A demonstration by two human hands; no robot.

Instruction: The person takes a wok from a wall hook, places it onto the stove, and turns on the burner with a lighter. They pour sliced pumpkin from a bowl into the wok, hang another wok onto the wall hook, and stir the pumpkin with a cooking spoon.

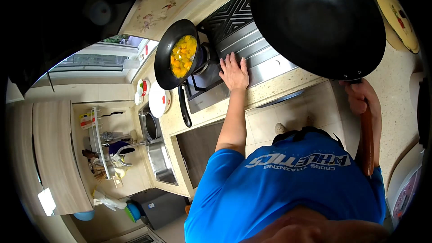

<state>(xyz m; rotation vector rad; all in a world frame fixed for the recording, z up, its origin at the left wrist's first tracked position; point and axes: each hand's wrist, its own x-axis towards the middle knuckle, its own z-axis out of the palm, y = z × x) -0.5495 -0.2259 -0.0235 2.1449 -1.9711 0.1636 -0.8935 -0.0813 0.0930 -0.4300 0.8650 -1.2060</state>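
Note:
My right hand (361, 96) is wrapped around the long brown handle (367, 139) of a large black wok (317, 22). The wok is raised over the right part of the stove and counter, its bare dark inside facing me. My left hand (235, 73) lies with fingers apart on the steel stove top (261, 60), near the left burner. Beside it, over that burner, sits a smaller black frying pan (164, 63) with yellow-orange chunks of food (183, 56) in some liquid. The pan's black handle (184, 108) sticks out over the counter edge.
Left of the pan stand a white bowl (158, 100) and a small red-and-white container (143, 87). Farther left are a steel sink (163, 162) and a dish rack (100, 139) with utensils. A yellow round lid (397, 20) and a white appliance (405, 189) are at the right.

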